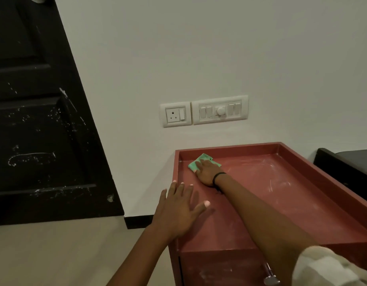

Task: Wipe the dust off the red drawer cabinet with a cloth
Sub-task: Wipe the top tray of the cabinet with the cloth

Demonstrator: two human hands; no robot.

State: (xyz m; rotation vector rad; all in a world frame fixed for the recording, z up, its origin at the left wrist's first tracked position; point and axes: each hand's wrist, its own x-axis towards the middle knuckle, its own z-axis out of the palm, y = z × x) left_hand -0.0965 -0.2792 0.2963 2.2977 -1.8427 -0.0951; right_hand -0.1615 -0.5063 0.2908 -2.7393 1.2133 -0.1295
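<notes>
Green cloth (201,162) pressed flat under our right hand (207,172) in red drawer cabinet (277,182) top's far-left corner; left hand (178,211) spread open, empty, by the left rim.

A room in a home. A black panelled door (34,110) stands beside a white wall with 2 switch plates (203,111), above a pale tiled floor (54,254).
</notes>
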